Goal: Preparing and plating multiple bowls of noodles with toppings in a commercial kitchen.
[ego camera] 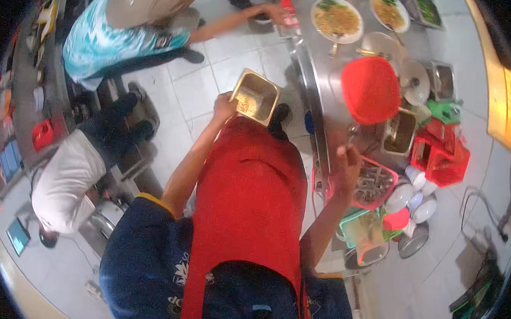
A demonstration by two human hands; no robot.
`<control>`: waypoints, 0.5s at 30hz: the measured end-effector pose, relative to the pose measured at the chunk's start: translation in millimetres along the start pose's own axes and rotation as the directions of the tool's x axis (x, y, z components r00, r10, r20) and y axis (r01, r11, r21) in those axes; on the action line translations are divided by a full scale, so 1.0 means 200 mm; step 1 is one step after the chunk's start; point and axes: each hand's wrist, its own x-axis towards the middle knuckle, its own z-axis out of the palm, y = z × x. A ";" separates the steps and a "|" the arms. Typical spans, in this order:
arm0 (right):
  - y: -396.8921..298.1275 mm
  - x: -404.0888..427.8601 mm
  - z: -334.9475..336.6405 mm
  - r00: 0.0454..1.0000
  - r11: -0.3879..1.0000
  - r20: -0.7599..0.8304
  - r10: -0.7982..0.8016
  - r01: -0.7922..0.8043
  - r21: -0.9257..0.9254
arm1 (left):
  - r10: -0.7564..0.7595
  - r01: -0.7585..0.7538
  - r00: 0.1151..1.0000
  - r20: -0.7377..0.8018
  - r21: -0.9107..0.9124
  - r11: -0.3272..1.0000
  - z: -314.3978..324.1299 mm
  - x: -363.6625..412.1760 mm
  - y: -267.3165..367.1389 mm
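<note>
My left hand (226,106) grips the near-left rim of a small rectangular metal food pan (262,92), held in front of the red apron (249,194). Crumbly golden bits (246,104) lie in one corner of the pan. On the other side, my right hand (348,163) is raised by the steel counter, beside a pink basket (374,184) of metal cutlery. A thin shiny utensil (352,131) shows just beyond its fingertips; blur hides whether the fingers hold it. A red plastic piece (370,90) sits farther along the counter, near another metal pan (400,131).
Two plates of noodle-like food (337,20) with greens stand at the counter's far end. Red plastic crates (440,153) and stacked bowls (411,199) crowd its right side. One person (127,33) reaches toward the counter edge; another person (72,179) is at the left.
</note>
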 end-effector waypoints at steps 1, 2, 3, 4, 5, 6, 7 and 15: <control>0.07 -0.02 0.03 0.998 0.998 0.020 0.057 -0.057 0.002 | 0.047 -0.050 0.999 0.023 0.166 0.985 0.02 0.02 -0.08; 0.13 -0.06 0.03 0.996 0.997 0.044 0.074 -0.074 -0.011 | 0.089 -0.097 0.995 0.040 0.316 0.944 0.05 0.04 -0.15; 0.18 -0.10 0.04 0.981 0.985 0.103 0.166 -0.161 -0.061 | 0.128 -0.154 0.988 0.088 0.450 0.880 0.13 0.05 -0.13; 0.23 -0.13 0.05 0.953 0.964 0.155 0.258 -0.243 -0.111 | 0.151 -0.185 0.982 0.114 0.418 0.889 0.20 0.05 -0.10; 0.28 -0.16 0.07 0.946 0.957 0.167 0.280 -0.261 -0.126 | 0.238 -0.267 0.963 0.124 0.354 0.896 0.22 0.07 -0.13; 0.34 -0.19 0.09 0.936 0.942 0.146 0.319 -0.296 -0.161 | 0.327 -0.354 0.935 0.137 0.287 0.890 0.26 0.13 -0.16; 0.40 -0.21 0.10 0.927 0.923 0.115 0.356 -0.329 -0.199 | 0.335 -0.378 0.919 0.208 0.222 0.899 0.32 0.19 -0.16; 0.47 -0.27 0.15 0.888 0.839 0.054 0.457 -0.410 -0.358 | 0.240 -0.081 0.856 0.457 -0.339 0.937 0.85 0.77 -0.38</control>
